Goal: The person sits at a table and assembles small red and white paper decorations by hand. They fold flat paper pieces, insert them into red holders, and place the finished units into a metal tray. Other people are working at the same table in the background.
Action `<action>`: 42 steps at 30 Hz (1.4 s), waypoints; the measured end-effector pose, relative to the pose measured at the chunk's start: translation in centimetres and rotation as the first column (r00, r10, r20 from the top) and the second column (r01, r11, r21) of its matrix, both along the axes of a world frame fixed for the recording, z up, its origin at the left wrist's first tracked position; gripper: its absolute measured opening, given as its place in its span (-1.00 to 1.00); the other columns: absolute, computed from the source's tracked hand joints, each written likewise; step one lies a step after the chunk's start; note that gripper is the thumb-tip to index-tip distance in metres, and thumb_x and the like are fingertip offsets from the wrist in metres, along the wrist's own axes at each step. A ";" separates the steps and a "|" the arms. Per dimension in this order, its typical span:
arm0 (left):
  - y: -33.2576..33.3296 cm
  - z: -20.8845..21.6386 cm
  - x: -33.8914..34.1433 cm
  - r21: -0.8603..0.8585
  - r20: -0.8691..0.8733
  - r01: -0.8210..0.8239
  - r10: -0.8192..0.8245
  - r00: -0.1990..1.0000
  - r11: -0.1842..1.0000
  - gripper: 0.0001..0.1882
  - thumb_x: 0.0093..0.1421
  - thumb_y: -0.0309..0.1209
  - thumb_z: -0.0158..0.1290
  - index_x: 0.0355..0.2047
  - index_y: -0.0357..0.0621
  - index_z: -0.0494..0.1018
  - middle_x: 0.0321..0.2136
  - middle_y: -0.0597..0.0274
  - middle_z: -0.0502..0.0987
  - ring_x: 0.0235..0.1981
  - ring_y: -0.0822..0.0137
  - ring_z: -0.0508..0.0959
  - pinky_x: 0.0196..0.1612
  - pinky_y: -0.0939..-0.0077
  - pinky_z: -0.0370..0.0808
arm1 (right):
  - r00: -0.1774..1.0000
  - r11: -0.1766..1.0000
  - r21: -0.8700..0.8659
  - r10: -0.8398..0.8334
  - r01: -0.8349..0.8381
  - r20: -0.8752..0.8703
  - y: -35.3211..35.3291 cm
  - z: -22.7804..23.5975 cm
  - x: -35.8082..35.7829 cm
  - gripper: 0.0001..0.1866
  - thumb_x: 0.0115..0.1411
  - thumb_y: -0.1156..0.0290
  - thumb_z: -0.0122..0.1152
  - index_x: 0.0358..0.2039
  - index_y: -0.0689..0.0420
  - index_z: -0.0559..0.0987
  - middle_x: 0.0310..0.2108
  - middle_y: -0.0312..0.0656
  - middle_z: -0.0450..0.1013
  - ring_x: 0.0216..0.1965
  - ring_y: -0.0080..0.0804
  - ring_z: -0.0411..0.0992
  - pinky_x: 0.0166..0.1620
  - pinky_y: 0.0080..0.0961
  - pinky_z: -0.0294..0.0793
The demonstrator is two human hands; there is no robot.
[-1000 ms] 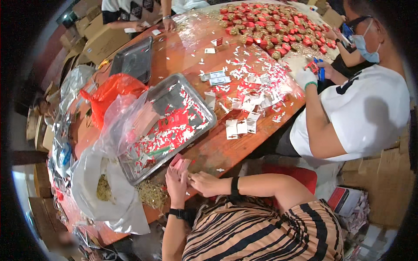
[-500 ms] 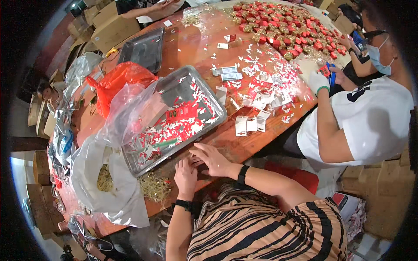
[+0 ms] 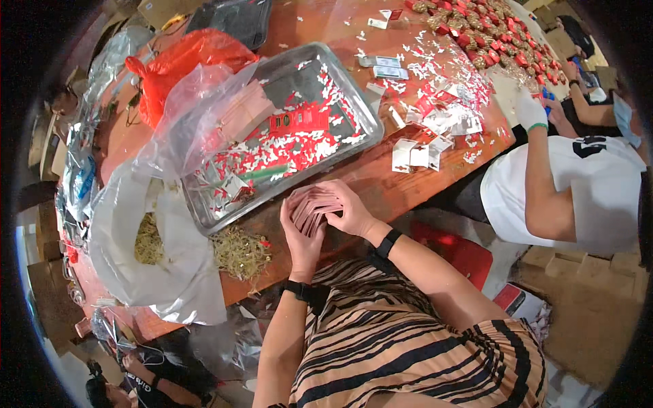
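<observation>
Between my two hands a stack of pink cards is held, its edges fanned out in a curve. My left hand is wrapped round its left side, and my right hand grips its right side with the thumb against the edge. Both hands are over the near table edge, in front of a metal tray. In the tray lie red and white paper scraps, a red printed sheet and a pink card stack partly under clear plastic.
A pile of dry shredded straw and a white plastic bag are left of my hands. A red plastic bag lies beyond. Folded white cards sit to the right. Red and gold pieces cover the far right. A white-shirted co-worker works nearby.
My hands have lifted and spread round the pink stack, which now shows fanned between them. The view has shifted, so the tray sits higher. The co-worker's gloved hand remains over the table.
</observation>
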State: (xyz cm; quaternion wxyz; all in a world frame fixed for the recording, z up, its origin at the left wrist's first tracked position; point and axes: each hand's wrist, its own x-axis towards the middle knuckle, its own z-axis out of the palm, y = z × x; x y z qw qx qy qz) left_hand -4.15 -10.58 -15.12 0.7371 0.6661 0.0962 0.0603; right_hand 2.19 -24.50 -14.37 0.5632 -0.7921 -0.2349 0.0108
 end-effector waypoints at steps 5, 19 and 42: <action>2.3 0.1 -0.6 0.454 0.065 -0.029 -0.001 0.998 0.891 -0.03 -0.10 -0.66 0.16 0.26 -0.14 -0.16 0.21 0.05 0.00 0.19 0.14 0.16 0.17 0.27 0.25 | 0.985 0.991 0.055 -0.118 0.125 -0.126 1.1 0.5 -2.2 -0.41 -0.20 0.56 0.10 -0.03 0.21 0.36 -0.18 -0.04 0.36 -0.12 -0.08 0.35 0.00 -0.33 0.33; 3.0 -2.4 -1.0 0.618 0.122 0.027 -0.130 0.984 0.785 -0.49 -0.12 -0.61 0.11 -0.07 -0.23 0.31 -0.14 -0.02 0.39 -0.01 -0.05 0.37 0.15 -0.05 0.19 | 0.986 0.986 0.024 -0.163 0.162 0.028 1.4 -2.1 -2.8 -0.49 -0.10 0.34 0.21 -0.10 0.30 0.44 -0.18 0.01 0.44 -0.16 -0.13 0.40 -0.07 -0.34 0.37; 1.5 -3.7 -2.1 0.360 0.406 -0.146 -0.014 0.914 0.921 -0.54 0.15 -0.64 -0.06 0.08 -0.35 0.16 0.02 -0.03 0.30 0.03 0.16 0.36 0.08 0.37 0.32 | 0.984 0.923 0.368 0.157 -0.115 -0.087 2.0 -3.1 -4.5 -0.15 0.17 -0.13 -0.02 0.24 0.25 0.05 0.10 0.11 0.23 0.11 -0.21 0.27 0.17 -0.34 0.19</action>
